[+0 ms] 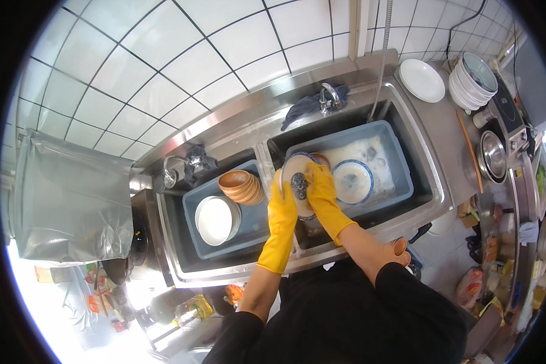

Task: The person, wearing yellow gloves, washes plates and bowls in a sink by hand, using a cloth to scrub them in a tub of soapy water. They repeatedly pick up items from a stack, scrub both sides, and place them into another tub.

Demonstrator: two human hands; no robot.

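Note:
My left hand [283, 204], in a yellow rubber glove, grips the left rim of a blue-rimmed plate [305, 210]. The plate is tilted up above the divider and the right basin. My right hand [322, 186], gloved the same way, lies with curled fingers against the plate's face. Beside those fingers is a dark patterned patch [299, 185]; I cannot tell whether it is a scourer or the plate's decoration. Another blue-rimmed plate [368, 185] lies in sudsy water in a grey-blue plastic tub [402, 157]. Behind the held plate a brown bowl [321, 159] partly shows.
The left basin's tub [255, 236] holds stacked white bowls [214, 220] and brown bowls [241, 186]. Two faucets [330, 96] stand behind the basins. White plates [421, 81], stacked white bowls [471, 88] and metal bowls [492, 157] occupy the right counter. More brown bowls [396, 248] sit low beside my right forearm.

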